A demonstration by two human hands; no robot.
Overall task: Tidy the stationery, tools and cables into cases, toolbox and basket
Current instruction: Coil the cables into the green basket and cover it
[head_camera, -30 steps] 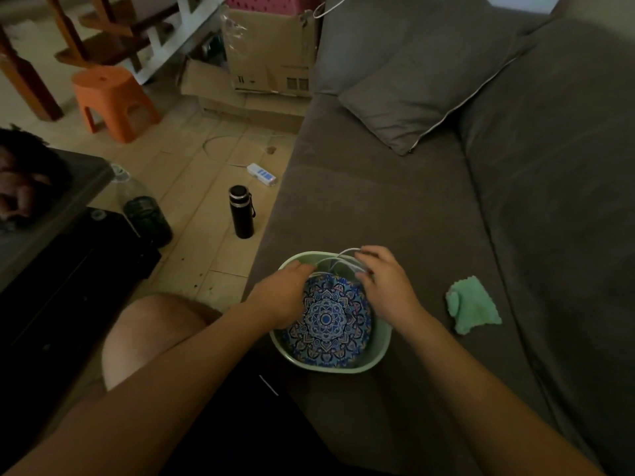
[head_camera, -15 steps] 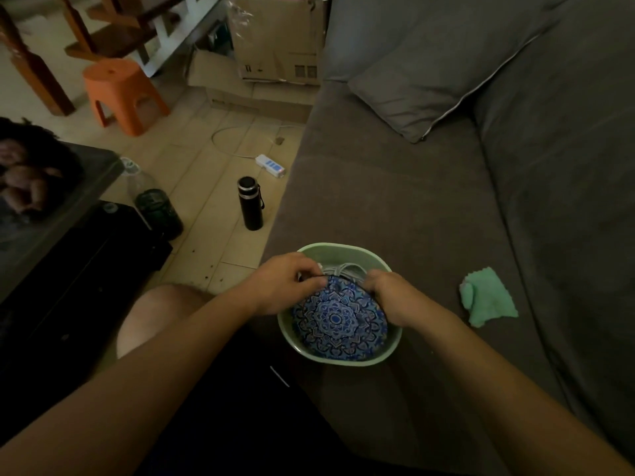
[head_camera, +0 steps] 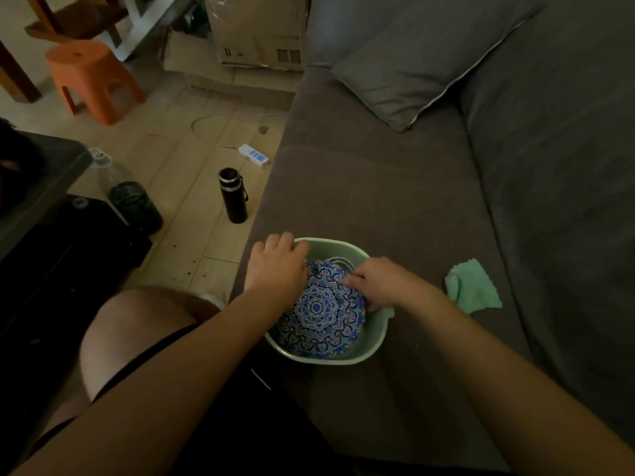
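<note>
A pale green basket [head_camera: 372,352] stands on the grey sofa seat near its front edge. Inside it lies a round blue mandala-patterned case [head_camera: 318,316], with a white cable [head_camera: 338,261] coiled behind it at the far side. My left hand [head_camera: 276,266] rests over the basket's left rim, its fingers curled down onto the case's edge. My right hand [head_camera: 376,281] reaches in from the right, and its fingertips pinch the top edge of the case. The fingertips of both hands are partly hidden inside the basket.
A mint green cloth [head_camera: 472,285] lies on the sofa [head_camera: 395,187] right of the basket. A grey cushion [head_camera: 419,73] leans at the back. On the floor stand a black flask [head_camera: 233,195], a plastic bottle [head_camera: 132,197], a power strip [head_camera: 254,156], an orange stool [head_camera: 89,79] and cardboard boxes [head_camera: 257,32].
My left hand slid up onto the basket's far-left rim. My right hand moved left across the case toward its top edge. The camera view shifted slightly.
</note>
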